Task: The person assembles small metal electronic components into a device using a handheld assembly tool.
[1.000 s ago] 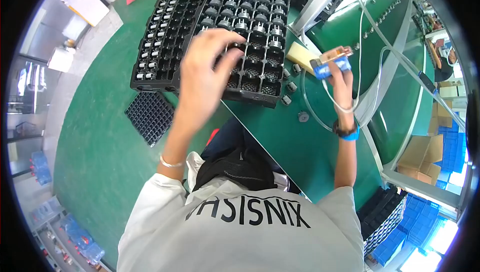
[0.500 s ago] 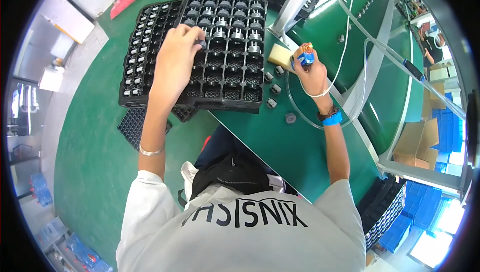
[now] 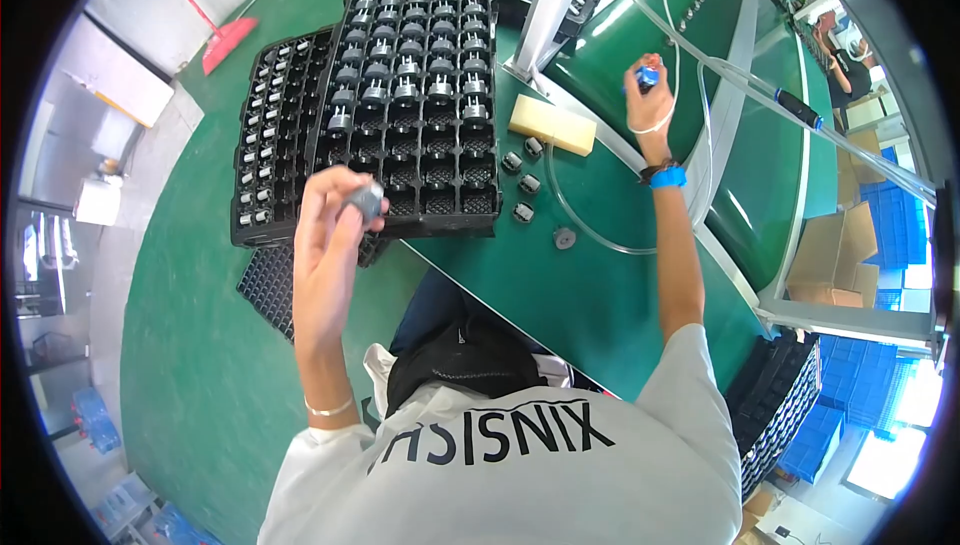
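Observation:
Pinched between the fingers of my left hand (image 3: 325,235) is a grey, round plug (image 3: 364,203), held just above the near left edge of a black tray (image 3: 440,223). Upright plugs with metal pins fill the far rows of that tray, and its nearer pockets hold none. My right hand (image 3: 652,107) is out at the right, over the green work surface beyond the metal rail. Its fingers are closed around a small blue object (image 3: 648,76) with an orange-red top; the grip hides most of it, so its kind does not show.
A yellow sponge block (image 3: 553,125) lies right of the tray. Near it are several loose plug parts (image 3: 528,184), a grey round piece (image 3: 565,238) and a clear hose (image 3: 590,237). A metal post (image 3: 550,10) rises behind. Another black tray (image 3: 262,145) holds small parts at left.
My left hand has drawn back from the tray's middle toward me, a plug in its fingers. My right hand has moved away from the sponge, farther out, still gripping the blue object. The view has shifted slightly.

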The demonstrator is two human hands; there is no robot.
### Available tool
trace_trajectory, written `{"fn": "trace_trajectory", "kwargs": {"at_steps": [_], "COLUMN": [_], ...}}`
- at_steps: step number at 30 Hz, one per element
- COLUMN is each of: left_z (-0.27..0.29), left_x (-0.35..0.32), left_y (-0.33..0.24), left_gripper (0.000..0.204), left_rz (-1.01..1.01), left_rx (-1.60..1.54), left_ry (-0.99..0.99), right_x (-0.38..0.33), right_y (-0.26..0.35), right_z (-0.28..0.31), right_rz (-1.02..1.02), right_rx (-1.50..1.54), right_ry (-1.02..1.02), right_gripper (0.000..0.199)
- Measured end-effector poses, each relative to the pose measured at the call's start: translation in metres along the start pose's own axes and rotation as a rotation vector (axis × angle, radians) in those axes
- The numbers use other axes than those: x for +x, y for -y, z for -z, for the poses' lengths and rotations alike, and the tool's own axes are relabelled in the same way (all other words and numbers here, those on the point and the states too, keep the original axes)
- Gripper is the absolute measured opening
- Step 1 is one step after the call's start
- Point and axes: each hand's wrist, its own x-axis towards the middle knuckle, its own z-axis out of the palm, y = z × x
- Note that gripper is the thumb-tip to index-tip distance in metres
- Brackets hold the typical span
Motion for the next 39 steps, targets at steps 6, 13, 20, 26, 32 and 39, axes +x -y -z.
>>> {"fn": "trace_trajectory", "kwargs": {"at_steps": [6,13,20,26,32,39], "left_z": [-0.003,-0.03,-0.05,-0.061,-0.06,-0.052], "left_x": [-0.016,-0.007,0.001,0.004,0.0,0.011], "left_y": [0.008,0.021,0.024,0.025,0.022,0.002], "left_gripper": [0.026,0.024,0.02,0.028,0.029,0.029], "left_rz": [0.038,-0.006,-0.142,-0.119,-0.165,-0.323], "left_rx": [-0.046,-0.205,-0.187,-0.207,-0.025,0.432], "left_ry": [-0.011,0.165,0.225,0.301,0.277,0.038], "right_x": [0.018,0.023,-0.055,-0.097,-0.104,-0.103], "right_y": [-0.047,-0.026,0.14,0.203,0.203,0.199], "right_z": [0.005,0.018,0.049,0.076,0.084,0.082], "right_rz": [-0.098,-0.129,-0.644,-0.658,-0.661,-0.477], "right_rx": [-0.281,-0.323,1.036,1.258,1.293,1.136], "right_ry": [0.043,0.038,0.53,0.858,0.998,0.642], "right_gripper": [0.042,0.04,0.034,0.046,0.04,0.044]}}
